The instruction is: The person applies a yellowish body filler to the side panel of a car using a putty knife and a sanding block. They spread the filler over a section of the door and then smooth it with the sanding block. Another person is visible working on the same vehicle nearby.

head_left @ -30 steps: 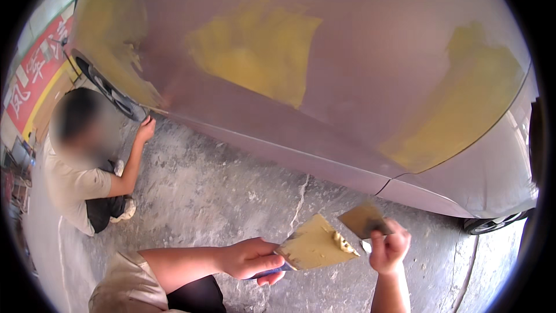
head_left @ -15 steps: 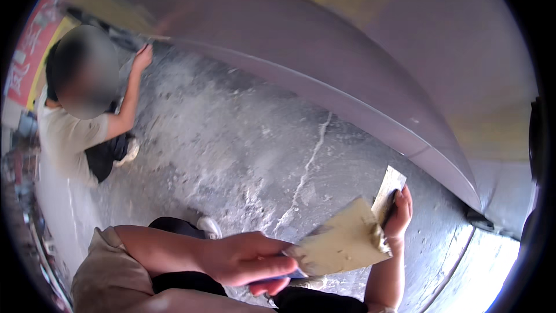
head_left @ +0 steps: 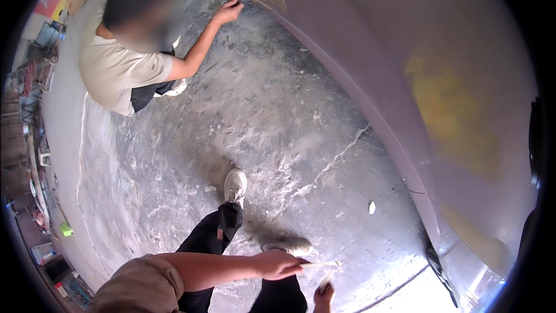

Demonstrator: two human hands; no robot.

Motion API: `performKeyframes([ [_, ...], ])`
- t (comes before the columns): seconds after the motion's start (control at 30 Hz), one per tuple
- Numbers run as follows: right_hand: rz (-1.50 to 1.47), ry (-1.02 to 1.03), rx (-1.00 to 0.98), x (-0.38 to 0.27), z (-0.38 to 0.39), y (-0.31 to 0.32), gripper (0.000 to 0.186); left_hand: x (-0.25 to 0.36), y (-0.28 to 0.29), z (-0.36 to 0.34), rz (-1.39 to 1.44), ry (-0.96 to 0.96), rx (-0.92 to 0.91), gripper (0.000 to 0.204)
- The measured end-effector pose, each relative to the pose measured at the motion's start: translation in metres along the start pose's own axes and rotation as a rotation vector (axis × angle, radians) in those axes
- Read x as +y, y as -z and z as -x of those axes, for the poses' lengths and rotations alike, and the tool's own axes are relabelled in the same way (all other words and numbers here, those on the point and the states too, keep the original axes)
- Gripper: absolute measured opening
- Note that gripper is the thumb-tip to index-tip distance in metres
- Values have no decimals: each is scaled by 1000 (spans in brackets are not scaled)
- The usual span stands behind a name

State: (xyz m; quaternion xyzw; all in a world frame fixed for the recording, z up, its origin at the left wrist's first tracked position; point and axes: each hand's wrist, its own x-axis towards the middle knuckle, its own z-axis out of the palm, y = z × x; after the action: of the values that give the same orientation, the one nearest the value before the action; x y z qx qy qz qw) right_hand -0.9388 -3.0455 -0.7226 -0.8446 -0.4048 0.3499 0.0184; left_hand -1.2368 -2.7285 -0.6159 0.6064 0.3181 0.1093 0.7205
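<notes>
At the bottom centre of the frame, the left hand point(head_left: 278, 265) closes its fingers on a thin flat board point(head_left: 320, 264) and the right hand point(head_left: 324, 298) grips a small spreader blade point(head_left: 326, 281), both probably light, stiff and best held by the near edge.

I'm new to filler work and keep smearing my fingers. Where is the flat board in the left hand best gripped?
Judging by this view, grip the board at its near end, from the person's left, as the left hand does. It lies flat and edge-on, its far end pointing right toward the car panel; that end probably carries filler. The right hand has a small spreader.
</notes>
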Motion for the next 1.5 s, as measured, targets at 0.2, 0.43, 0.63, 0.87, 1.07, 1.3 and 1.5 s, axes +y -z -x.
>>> performKeyframes([
  [0.2,-316,-913,-163,-35,170,65,28,111,4,115,222,273,-5,26],
  [0.43,-335,-842,-13,-150,223,163,34,211,42,248,-10,126,299,26],
  [0.63,-541,-606,218,-204,233,184,39,305,82,334,-164,-18,678,29],
  [0.87,-1247,-156,-86,-259,189,182,38,357,5,481,-35,-24,1005,29],
  [1.07,-852,-97,-383,-351,266,83,38,318,-90,635,284,17,1365,24],
  [1.3,-600,-159,-378,-374,309,96,37,300,-100,735,293,-142,1903,17],
  [1.5,-457,338,-374,-531,353,57,36,293,-20,803,327,-638,1925,13],
])
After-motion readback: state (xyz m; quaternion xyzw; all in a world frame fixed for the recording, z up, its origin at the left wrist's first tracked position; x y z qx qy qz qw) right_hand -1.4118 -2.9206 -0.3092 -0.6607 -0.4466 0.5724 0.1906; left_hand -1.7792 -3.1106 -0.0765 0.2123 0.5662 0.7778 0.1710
